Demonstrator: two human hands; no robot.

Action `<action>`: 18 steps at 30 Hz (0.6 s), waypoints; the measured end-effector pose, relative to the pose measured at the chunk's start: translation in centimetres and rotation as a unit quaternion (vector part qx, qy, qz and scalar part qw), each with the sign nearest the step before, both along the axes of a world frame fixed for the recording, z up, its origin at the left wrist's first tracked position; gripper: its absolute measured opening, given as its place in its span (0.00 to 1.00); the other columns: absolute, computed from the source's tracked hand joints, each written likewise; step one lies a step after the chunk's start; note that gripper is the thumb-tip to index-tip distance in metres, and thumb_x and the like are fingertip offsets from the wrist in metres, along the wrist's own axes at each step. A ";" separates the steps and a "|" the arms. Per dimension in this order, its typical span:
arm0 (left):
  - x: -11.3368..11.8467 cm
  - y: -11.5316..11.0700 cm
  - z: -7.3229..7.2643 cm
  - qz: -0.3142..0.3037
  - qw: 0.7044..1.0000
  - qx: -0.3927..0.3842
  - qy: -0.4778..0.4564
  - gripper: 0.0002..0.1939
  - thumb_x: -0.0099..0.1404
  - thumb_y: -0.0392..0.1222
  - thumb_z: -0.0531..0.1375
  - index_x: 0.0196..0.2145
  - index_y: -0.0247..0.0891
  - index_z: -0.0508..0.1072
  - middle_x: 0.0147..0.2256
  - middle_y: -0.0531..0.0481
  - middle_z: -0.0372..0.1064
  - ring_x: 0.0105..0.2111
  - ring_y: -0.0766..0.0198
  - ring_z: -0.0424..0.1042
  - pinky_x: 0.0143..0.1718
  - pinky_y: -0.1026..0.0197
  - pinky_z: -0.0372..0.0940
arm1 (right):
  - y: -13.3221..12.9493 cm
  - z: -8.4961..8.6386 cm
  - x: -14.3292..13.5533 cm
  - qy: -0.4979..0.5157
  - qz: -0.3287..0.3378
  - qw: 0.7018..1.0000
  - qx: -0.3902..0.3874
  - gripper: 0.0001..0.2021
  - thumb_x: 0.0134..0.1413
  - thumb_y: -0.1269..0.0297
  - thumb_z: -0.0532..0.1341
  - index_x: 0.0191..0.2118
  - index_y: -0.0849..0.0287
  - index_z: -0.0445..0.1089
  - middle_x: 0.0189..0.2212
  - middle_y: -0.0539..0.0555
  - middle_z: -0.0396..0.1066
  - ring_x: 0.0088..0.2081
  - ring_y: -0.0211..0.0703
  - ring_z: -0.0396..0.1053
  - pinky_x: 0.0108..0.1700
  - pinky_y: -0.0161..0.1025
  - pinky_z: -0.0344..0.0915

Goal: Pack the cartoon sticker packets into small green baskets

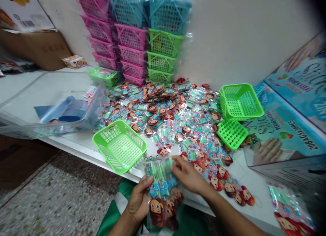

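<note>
My left hand [139, 199] is closed round a bunch of clear candy packets [160, 190] with green sticks, blue lettering and cartoon heads, held over the table's front edge. The heads hang downward. At the top right of the bunch, my right hand [187, 174] pinches the upper end of one packet. Just beyond my hands on the left, a bright green plastic basket [124, 147] stands near the edge. Behind and to the right spreads a large heap of the same packets [169, 115].
Stacked pink baskets [132, 52] and green baskets [163, 59] in plastic wrap stand against the wall. On the right are another green basket [241, 101], a green lattice lid [232, 133] and printed cartons [287, 127]. A clear plastic bag [89, 118] lies left.
</note>
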State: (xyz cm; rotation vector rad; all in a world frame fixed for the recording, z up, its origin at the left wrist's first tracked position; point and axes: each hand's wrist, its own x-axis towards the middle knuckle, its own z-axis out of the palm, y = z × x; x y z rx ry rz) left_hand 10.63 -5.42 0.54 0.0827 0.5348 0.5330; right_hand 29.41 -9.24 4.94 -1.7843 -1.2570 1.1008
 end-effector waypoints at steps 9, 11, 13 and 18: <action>-1.1 -0.1 -1.0 -0.055 0.998 0.004 -0.008 0.16 0.62 0.35 0.55 0.49 0.32 0.68 0.38 0.41 0.75 0.40 0.54 0.75 0.46 0.51 0.65 | 6.2 -1.0 2.4 -0.300 -0.043 0.952 -0.050 0.19 0.60 0.49 0.48 0.35 0.58 0.67 0.28 0.53 0.71 0.32 0.43 0.67 0.35 0.36 0.58; -1.2 -0.2 -1.1 -0.065 0.998 0.013 -0.015 0.18 0.63 0.35 0.54 0.51 0.33 0.66 0.39 0.41 0.75 0.40 0.54 0.75 0.45 0.52 0.66 | 9.7 -2.3 3.5 -0.325 -0.087 0.939 -0.070 0.21 0.55 0.50 0.55 0.46 0.63 0.64 0.34 0.60 0.72 0.38 0.50 0.68 0.38 0.40 0.58; -1.4 -0.3 -1.1 -0.061 0.998 0.022 -0.013 0.21 0.63 0.34 0.54 0.54 0.36 0.64 0.40 0.41 0.75 0.39 0.55 0.75 0.45 0.52 0.65 | 12.4 -3.8 4.0 -0.326 -0.110 0.936 -0.081 0.28 0.47 0.54 0.63 0.50 0.67 0.61 0.39 0.67 0.71 0.41 0.56 0.68 0.40 0.43 0.58; -1.8 -0.3 -1.1 -0.062 0.998 0.019 -0.014 0.20 0.62 0.34 0.54 0.52 0.34 0.66 0.41 0.39 0.74 0.40 0.53 0.74 0.46 0.50 0.64 | 14.1 -5.9 5.3 -0.264 -0.139 0.953 -0.054 0.25 0.43 0.59 0.64 0.47 0.65 0.63 0.34 0.61 0.72 0.36 0.51 0.70 0.37 0.41 0.60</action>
